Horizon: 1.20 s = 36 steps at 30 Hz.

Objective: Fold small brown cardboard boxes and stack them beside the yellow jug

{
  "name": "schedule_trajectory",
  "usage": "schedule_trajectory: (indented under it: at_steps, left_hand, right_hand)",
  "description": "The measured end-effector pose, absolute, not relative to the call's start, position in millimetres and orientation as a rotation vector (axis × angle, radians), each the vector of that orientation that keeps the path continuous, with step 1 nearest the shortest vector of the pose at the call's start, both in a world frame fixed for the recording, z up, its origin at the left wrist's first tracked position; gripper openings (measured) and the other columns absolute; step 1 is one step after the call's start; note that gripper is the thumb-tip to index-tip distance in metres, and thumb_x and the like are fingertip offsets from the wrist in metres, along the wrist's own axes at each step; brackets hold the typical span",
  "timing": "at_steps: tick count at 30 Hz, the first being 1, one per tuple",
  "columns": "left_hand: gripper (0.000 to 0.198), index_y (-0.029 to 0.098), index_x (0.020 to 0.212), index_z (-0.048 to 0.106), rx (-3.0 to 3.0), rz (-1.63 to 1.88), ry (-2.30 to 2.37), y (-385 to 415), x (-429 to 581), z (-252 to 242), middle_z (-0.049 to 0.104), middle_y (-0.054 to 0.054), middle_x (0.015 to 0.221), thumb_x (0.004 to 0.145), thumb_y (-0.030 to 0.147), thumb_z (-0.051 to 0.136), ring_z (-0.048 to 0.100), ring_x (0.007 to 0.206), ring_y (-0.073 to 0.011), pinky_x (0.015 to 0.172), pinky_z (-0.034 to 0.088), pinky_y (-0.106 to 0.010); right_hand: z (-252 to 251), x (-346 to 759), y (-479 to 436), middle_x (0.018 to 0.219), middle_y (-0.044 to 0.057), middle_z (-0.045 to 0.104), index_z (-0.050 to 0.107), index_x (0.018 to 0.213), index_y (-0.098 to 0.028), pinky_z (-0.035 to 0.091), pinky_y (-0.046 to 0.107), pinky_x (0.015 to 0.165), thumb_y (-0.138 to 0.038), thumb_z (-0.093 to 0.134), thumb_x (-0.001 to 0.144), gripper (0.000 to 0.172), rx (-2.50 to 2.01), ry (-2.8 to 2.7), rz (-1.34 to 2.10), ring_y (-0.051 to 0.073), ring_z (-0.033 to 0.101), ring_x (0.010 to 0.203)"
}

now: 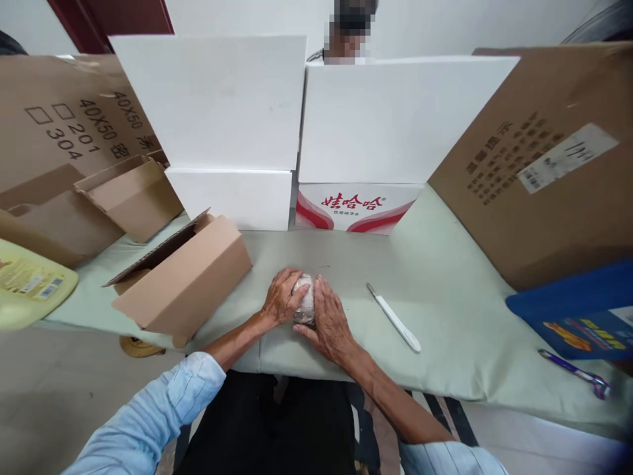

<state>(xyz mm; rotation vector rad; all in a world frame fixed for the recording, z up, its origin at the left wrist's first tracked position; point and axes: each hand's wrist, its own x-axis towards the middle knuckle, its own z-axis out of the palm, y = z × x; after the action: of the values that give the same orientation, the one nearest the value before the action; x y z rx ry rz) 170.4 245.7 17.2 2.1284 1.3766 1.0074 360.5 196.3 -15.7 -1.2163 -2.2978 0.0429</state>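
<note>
A small rounded grey-white lump (pixel 304 300), which looks wrapped in clear plastic, sits on the cloth-covered table near its front edge. My left hand (pixel 285 297) curls around its left side, with the thumb over the front. My right hand (pixel 330 316) presses along its right side, fingers together and fairly straight, thumb below it. The lump is held between both palms, and its sides are partly hidden. To the right lies a craft knife (pixel 394 318) with a white handle and a thin metal tip, apart from both hands.
An open brown carton (pixel 192 277) stands to the left, beside a yellow bottle (pixel 34 284). White box panels (pixel 363 125) rise behind the hands. At right are a large carton (pixel 548 158), a blue package (pixel 578 310) and a purple pen (pixel 573 371). A person (pixel 349 30) is beyond the panels.
</note>
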Motion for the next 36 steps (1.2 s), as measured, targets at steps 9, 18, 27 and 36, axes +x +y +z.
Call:
schedule_trajectory:
  at_steps: [9,18,27,36]
  left_hand:
    - [0.044,0.016,0.132,0.068,2.176,0.908,1.533,240,178,11,0.066,-0.018,0.142,0.106,0.041,0.042,0.059,0.136,-0.0308,0.118,0.045,-0.051]
    - [0.059,0.023,0.158,0.051,2.482,0.668,1.390,239,170,63,0.048,-0.017,0.167,0.104,0.044,0.056,0.045,0.154,-0.0351,0.120,0.043,-0.057]
    - [0.048,0.018,0.147,0.062,2.497,0.658,1.260,239,176,29,0.066,-0.015,0.150,0.108,0.036,0.043,0.061,0.137,-0.0306,0.114,0.042,-0.050]
    - [0.087,0.012,0.163,0.039,2.077,0.865,1.537,242,153,44,0.041,-0.025,0.170,0.094,0.057,0.066,0.041,0.157,-0.0383,0.126,0.034,-0.057]
  right_hand:
    - [-15,365,199,0.177,0.029,0.016,-0.017,0.172,-0.013,0.020,0.070,0.129,-0.067,0.064,0.099,0.122,-1.334,-2.404,0.304,0.044,0.014,0.165]
    - [15,376,203,0.178,0.028,0.006,-0.011,0.173,-0.019,0.026,0.068,0.128,-0.067,0.068,0.095,0.122,-1.450,-2.290,0.453,0.042,0.011,0.166]
    - [-12,359,202,0.173,0.026,0.029,0.008,0.173,-0.018,0.025,0.069,0.128,-0.055,0.062,0.101,0.097,-1.395,-2.296,0.430,0.038,0.024,0.164]
    - [-21,366,195,0.171,0.029,0.033,-0.001,0.172,-0.017,0.030,0.068,0.126,-0.055,0.066,0.100,0.105,-1.344,-2.280,0.251,0.041,0.033,0.160]
